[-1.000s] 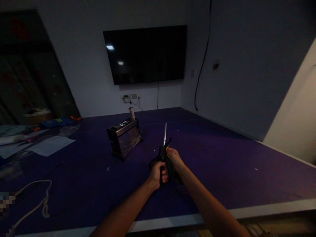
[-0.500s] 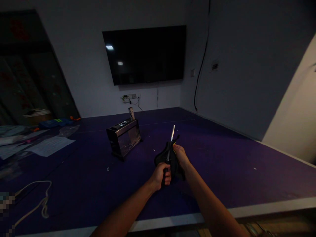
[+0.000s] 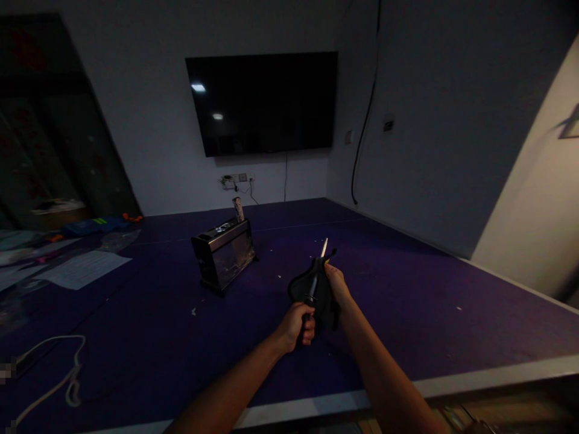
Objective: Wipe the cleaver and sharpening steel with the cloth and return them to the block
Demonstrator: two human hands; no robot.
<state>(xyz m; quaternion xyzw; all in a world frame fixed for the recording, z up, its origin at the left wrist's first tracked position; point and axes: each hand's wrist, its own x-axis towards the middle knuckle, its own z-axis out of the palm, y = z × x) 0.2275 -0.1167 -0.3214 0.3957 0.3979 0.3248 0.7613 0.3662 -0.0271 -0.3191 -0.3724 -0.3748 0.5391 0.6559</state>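
My left hand (image 3: 298, 327) is closed in a fist round the dark handle of a knife (image 3: 324, 248). Its thin bright blade points away from me and only the tip shows. The rest of the blade is hidden by a black object (image 3: 310, 292), perhaps a sheath or sharpener. My right hand (image 3: 337, 286) grips that black object from the right side, fingers wrapped on it. Both hands are held just above the purple table (image 3: 407, 313), near its middle.
A shiny metal box-like appliance (image 3: 223, 254) stands left of the hands. Papers (image 3: 84, 269) and small coloured items lie at the far left, a pale cable (image 3: 58, 374) at the near left. A dark wall screen (image 3: 262, 102) hangs behind. The table's pale front edge (image 3: 474, 377) is close.
Less of the blade shows beyond the black object than a second ago. Both hands have drifted a little to the right and the blade now leans right.
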